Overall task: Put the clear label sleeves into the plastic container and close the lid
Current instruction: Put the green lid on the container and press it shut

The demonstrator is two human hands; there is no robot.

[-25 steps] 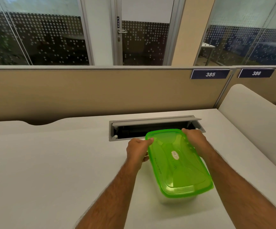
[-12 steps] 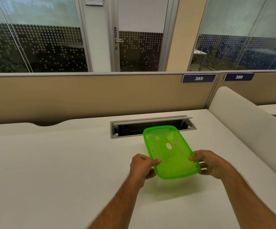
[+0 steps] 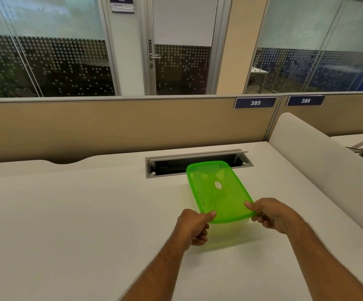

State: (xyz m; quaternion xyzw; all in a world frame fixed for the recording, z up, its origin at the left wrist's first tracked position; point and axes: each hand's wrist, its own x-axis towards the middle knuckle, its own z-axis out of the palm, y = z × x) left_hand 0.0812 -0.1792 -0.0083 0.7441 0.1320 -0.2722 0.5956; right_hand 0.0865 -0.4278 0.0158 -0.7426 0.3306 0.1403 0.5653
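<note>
A translucent green lid (image 3: 217,190) with a small oval sticker sits on top of a clear plastic container (image 3: 228,232), whose faint walls show just below the lid's near edge. My left hand (image 3: 194,227) pinches the lid's near left corner, thumb on top. My right hand (image 3: 273,215) grips the near right corner the same way. The label sleeves cannot be made out through the lid.
The container rests on a white desk (image 3: 67,224). Behind it lies an open grey cable tray slot (image 3: 198,162). A tan partition (image 3: 111,124) runs along the back, and a white rounded divider (image 3: 328,166) borders the right side.
Both hands slid from the lid's far corners to its near corners. The lid now lies flatter over the container.
</note>
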